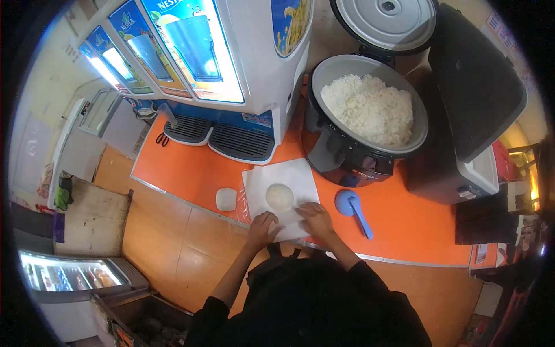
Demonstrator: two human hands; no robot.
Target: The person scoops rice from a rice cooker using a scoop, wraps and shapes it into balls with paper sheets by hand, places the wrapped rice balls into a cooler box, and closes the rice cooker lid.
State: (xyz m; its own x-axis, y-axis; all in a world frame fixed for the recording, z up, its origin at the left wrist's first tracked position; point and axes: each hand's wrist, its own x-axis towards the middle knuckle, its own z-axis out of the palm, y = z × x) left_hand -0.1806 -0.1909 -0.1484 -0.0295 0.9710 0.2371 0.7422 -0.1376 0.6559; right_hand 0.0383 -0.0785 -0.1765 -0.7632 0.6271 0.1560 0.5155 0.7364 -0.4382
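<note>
A white sheet of wrapping paper point(298, 173) lies on the orange counter, with a round, flat-topped mound of white rice point(280, 197) at its middle. My left hand point(263, 230) pinches the paper's near edge, left of the mound. To the right, my right hand point(317, 220) has its fingers bent over the same edge, close beside the rice. Part of the paper's near edge is hidden under my fingers. A small white rounded packet point(226, 199) sits left of the sheet, by some clear reddish plastic point(241, 207). Right of the sheet rests a blue rice scoop point(347, 202), its handle pointing toward me.
A large open rice cooker point(352, 165) full of rice point(370, 107) stands behind the scoop. Beyond the paper is a drink dispenser point(254, 63) with drip trays point(241, 141). Black scissors point(162, 139) lie at left. A dark box with a raised lid point(474, 87) stands at right.
</note>
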